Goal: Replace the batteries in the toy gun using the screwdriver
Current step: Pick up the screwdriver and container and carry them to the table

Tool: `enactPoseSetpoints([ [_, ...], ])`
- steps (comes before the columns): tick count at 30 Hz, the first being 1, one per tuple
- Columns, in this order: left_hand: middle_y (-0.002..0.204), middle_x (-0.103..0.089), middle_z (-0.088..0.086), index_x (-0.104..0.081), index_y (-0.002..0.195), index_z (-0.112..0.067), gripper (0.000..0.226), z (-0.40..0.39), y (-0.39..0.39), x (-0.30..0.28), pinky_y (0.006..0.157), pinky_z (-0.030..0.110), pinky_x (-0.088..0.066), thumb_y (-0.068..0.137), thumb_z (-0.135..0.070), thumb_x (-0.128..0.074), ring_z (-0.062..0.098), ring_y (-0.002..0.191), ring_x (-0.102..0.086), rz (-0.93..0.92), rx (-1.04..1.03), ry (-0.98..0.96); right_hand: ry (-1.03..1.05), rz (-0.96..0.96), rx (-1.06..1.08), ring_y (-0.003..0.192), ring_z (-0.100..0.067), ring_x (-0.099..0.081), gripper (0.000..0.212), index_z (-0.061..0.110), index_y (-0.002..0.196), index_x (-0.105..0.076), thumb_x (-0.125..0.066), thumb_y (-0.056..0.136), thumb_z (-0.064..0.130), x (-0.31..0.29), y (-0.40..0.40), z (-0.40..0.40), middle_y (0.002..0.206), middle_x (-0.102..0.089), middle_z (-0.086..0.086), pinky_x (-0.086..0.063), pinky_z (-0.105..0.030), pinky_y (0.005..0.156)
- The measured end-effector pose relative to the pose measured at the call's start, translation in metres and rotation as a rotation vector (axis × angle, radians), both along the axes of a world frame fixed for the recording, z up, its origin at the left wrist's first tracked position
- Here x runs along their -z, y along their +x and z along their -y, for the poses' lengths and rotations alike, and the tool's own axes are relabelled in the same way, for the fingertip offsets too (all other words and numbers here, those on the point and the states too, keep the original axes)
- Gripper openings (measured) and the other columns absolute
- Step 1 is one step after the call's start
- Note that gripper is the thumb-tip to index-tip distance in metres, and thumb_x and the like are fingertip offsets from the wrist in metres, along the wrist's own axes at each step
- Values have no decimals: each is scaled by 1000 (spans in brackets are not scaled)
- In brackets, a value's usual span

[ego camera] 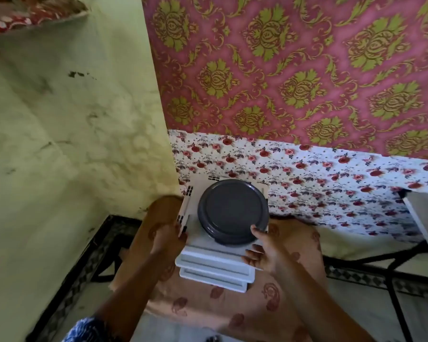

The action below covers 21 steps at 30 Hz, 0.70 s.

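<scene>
Floral bedsheet (331, 174), pink wallpaper (294, 70); left hand (164, 236), right hand (265, 250) grip white tray stack (215, 262).

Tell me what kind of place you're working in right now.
Probably a room in a home: pink-and-gold patterned wallpaper, a floral bedsheet on what looks like a bed, and a worn painted wall beside it.

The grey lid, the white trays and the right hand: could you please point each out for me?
grey lid (232, 212), head view, centre of its top.
white trays (215, 264), head view, near rim of the stack.
right hand (265, 253), head view, back of the hand.
</scene>
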<state>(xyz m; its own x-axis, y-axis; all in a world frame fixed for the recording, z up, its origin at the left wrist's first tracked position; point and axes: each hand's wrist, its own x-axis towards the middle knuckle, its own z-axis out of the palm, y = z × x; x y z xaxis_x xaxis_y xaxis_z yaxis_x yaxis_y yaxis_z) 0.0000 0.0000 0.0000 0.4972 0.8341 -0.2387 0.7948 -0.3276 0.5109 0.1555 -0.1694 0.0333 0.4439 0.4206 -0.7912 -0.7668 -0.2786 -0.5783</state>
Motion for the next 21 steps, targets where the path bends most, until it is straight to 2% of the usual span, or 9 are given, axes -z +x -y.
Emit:
enactPoseSetpoints([
  [3, 109, -64, 15, -61, 109, -6, 29, -11, 5, 13, 81, 30, -45, 88, -28, -59, 31, 102, -60, -84, 36, -4, 18, 24, 22, 52, -18, -31, 20, 16, 78, -45, -58, 91, 25, 6, 2, -10, 62, -39, -6, -49, -45, 73],
  [6, 109, -63, 14, -59, 110, -8, 29, -16, 11, 19, 75, 27, -40, 89, -27, -59, 31, 101, -60, -103, 90, 21, 48, 72, 95, 71, -26, -52, 14, 17, 82, -49, -61, 89, 18, 11, 4, -15, 85, -56, -11, -48, -50, 87],
  [8, 106, -63, 14, -58, 108, -7, 25, -18, 12, 20, 73, 26, -36, 91, -24, -56, 29, 95, -59, -105, 145, 56, 89, 101, 117, 81, -29, -58, 10, 18, 86, -52, -62, 88, 15, 12, 4, -16, 91, -59, -13, -51, -46, 78],
  [10, 92, -61, 10, -59, 94, -6, 15, -20, 11, 22, 71, 27, -34, 91, -20, -54, 22, 81, -52, -81, 184, 74, 112, 129, 154, 80, -29, -60, 9, 15, 92, -56, -63, 87, 14, 18, 4, -13, 89, -60, -14, -53, -42, 68],
  [12, 68, -49, -2, -50, 67, -11, 23, -20, 10, 27, 69, 24, -31, 89, -17, -48, 20, 70, -50, -16, 242, 50, 112, 154, 209, 76, -27, -59, 16, 8, 100, -58, -63, 86, 12, 25, 4, -6, 83, -60, -13, -54, -40, 62],
  [13, 63, -44, -6, -48, 65, -13, 24, -20, 9, 29, 68, 18, -30, 88, -16, -47, 19, 65, -51, 24, 254, 46, 130, 156, 235, 73, -26, -59, 19, 4, 103, -58, -63, 85, 12, 27, 3, -2, 79, -59, -13, -55, -38, 58],
  [16, 70, -56, -5, -61, 88, -13, 1, -3, 16, 16, 61, 12, -37, 87, -13, -61, 8, 59, -54, 175, 224, 83, 197, 158, 315, 74, -27, -58, 22, -1, 104, -58, -62, 86, 11, 24, 4, 19, 81, -56, -16, -55, -31, 53],
  [19, 75, -60, -2, -60, 94, -14, 10, 29, 31, 8, 61, 20, -48, 86, -10, -63, 10, 64, -58, 335, 231, 2, 232, 194, 381, 80, -29, -59, 5, 7, 90, -64, -59, 87, 8, 12, 9, 49, 83, -62, -15, -56, -41, 73],
  [21, 76, -60, -4, -57, 92, -19, 13, 55, 47, -1, 61, 18, -49, 86, -10, -64, 12, 67, -60, 399, 250, -43, 236, 217, 407, 80, -28, -62, 7, 12, 86, -66, -59, 87, 10, 4, 14, 76, 88, -66, -16, -55, -41, 74],
])
